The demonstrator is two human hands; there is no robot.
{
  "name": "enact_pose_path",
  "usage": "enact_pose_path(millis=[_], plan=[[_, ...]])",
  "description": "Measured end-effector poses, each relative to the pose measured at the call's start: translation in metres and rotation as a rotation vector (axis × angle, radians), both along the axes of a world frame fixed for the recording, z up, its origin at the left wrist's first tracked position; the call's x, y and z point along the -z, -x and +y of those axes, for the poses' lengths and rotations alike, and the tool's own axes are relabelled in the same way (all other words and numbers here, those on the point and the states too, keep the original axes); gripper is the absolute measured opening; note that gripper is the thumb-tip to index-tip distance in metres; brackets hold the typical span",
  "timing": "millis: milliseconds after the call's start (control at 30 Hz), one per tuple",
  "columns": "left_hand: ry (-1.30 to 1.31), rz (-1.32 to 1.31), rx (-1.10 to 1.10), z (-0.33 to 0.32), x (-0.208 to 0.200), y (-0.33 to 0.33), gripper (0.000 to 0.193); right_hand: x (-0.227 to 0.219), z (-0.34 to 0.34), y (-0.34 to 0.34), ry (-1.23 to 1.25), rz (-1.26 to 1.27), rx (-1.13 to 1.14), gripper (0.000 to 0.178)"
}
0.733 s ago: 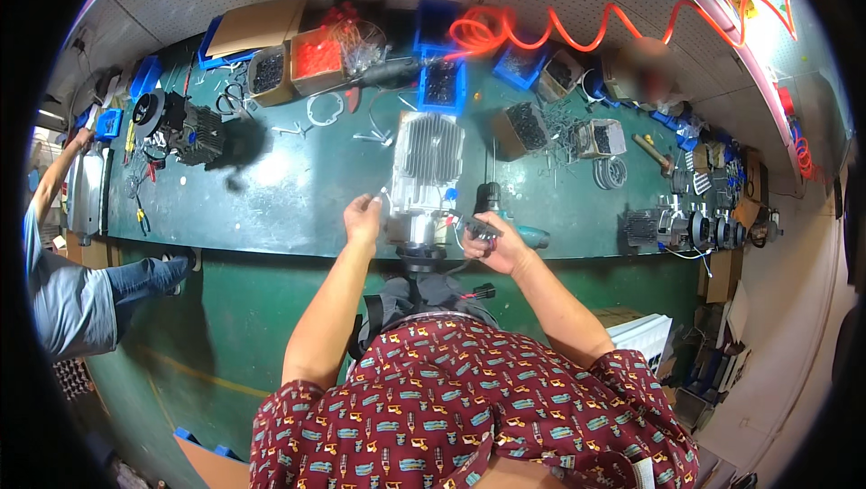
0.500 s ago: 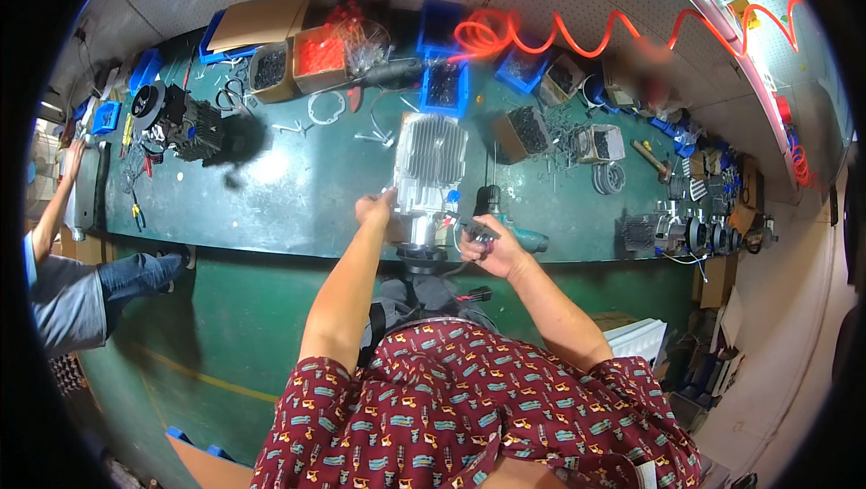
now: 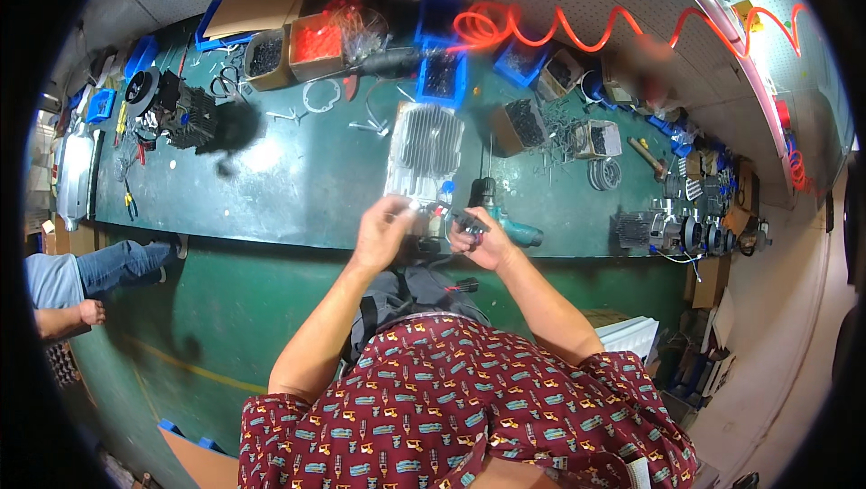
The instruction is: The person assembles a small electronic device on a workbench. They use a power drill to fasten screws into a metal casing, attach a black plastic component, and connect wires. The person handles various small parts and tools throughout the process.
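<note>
A finned metal housing (image 3: 427, 142) lies on the green desk (image 3: 298, 187) at the centre of the frame, its lower end near the desk's front edge. A blue knob-like part (image 3: 447, 187) shows low on its right side. The left hand (image 3: 382, 229) is at the housing's lower left, fingers bent toward it; whether they grip anything cannot be told. The right hand (image 3: 487, 241), just right of that end, grasps a small black part (image 3: 470, 221). Beside it lies a teal power drill (image 3: 519, 233). Above the housing sits a blue bin (image 3: 440, 78) of dark pieces; to its upper left are a pale ring (image 3: 321, 96) and a box of red pieces (image 3: 317, 47). A dark finned motor (image 3: 180, 112) stands at upper left, a coiled orange hose (image 3: 606, 31) hangs at upper right, and a co-worker's hand (image 3: 91, 312) shows at far left.
</note>
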State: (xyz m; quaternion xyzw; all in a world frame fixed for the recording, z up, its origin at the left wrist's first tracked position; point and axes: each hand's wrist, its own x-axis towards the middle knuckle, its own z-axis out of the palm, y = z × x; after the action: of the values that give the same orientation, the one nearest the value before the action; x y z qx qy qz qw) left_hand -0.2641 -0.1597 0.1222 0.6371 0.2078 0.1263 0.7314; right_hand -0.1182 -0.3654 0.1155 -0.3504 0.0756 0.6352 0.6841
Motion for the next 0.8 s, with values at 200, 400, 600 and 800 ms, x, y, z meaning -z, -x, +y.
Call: enact_pose_path(millis=[200, 400, 600, 800], plan=[[-0.196, -0.021, 0.128, -0.018, -0.007, -0.006, 0.014, 0.002, 0.004, 0.006, 0.134, 0.042, 0.118, 0.035], [-0.083, -0.019, 0.098, -0.021, -0.001, -0.005, 0.014, 0.008, 0.003, 0.007, 0.081, 0.047, 0.145, 0.029], [-0.006, -0.003, 0.105, -0.020, -0.002, -0.004, 0.013, -0.004, 0.011, 0.013, 0.162, -0.023, 0.180, 0.029], [0.046, 0.021, 0.131, -0.016, 0.002, -0.001, 0.016, 0.000, 0.012, 0.017, 0.183, -0.138, 0.096, 0.030]])
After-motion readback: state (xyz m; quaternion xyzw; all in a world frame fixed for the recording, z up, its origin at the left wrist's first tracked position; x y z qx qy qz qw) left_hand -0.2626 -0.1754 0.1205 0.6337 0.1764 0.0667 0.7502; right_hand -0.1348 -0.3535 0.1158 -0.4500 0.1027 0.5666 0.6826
